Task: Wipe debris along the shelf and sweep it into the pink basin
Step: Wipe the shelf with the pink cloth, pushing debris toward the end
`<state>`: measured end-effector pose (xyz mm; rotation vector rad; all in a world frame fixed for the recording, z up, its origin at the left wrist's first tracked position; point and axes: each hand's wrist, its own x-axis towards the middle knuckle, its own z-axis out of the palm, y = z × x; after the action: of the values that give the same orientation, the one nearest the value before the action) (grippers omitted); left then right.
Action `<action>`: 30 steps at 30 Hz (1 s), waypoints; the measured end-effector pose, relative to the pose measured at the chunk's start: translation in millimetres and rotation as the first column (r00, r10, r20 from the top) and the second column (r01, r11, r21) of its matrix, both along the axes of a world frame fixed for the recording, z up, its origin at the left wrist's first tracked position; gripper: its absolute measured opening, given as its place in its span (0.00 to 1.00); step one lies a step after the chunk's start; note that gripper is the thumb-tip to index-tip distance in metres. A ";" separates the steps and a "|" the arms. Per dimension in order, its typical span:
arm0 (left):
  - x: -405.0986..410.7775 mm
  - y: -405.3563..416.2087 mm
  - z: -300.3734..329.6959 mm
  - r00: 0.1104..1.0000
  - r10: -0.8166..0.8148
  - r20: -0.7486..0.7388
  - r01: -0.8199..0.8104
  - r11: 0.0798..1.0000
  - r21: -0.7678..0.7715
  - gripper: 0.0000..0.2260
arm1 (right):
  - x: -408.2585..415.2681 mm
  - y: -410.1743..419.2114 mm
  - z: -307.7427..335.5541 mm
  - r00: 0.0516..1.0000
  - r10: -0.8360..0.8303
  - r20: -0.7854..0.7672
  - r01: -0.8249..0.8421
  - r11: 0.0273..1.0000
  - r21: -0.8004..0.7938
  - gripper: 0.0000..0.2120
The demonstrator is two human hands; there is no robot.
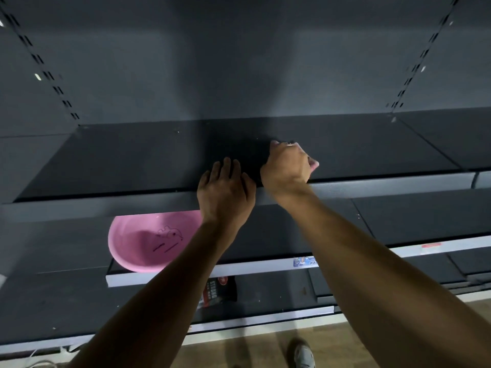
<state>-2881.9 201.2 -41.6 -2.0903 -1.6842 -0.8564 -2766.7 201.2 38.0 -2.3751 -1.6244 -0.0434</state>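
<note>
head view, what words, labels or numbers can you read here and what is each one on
"STRONG": white vertical letters on the dark packet on the low shelf; its smaller print is too blurred.
Blue-and-white price label on the grey shelf edge: unreadable.
Red tag on the shelf edge: unreadable.
Pink plastic basin: dark line drawing, no readable words.

Two bare forearms enter from the lower edge of the frame, no sleeves anywhere along their visible length. No watch, band or bracelet at either wrist.

Left hand [225,192], centre of frame: bare, no glove, no ring visible on the fingers that show.

Right hand [288,166], just right of centre: bare, no glove. A small pale glint sits at the knuckles near the top of the hand (ring or a bit of something else, too blurred to tell).

Bottom edge, right of centre: one shoe [303,354], grey with lighter panels, rounded toe, upper part only in view.
</note>
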 end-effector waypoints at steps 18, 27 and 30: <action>-1.3 -1.5 2.2 1.000 -0.016 -0.020 0.015 0.999 -0.044 0.22 | 80.4 -11.8 22.7 0.832 -0.065 -0.551 0.330 0.856 0.398 0.15; -1.0 -0.6 0.5 1.000 0.000 0.017 0.001 0.999 -0.040 0.22 | 49.2 14.4 -15.1 0.900 -0.165 -0.403 0.182 0.983 0.003 0.22; -0.5 -0.1 -0.1 1.000 -0.006 0.011 0.007 0.999 -0.047 0.22 | 48.7 26.1 -14.8 0.902 -0.145 -0.407 0.160 0.987 0.004 0.21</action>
<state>-2882.4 201.1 -41.8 -2.1267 -1.7201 -0.8387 -2718.0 227.3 23.2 -2.2826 -1.2309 0.3637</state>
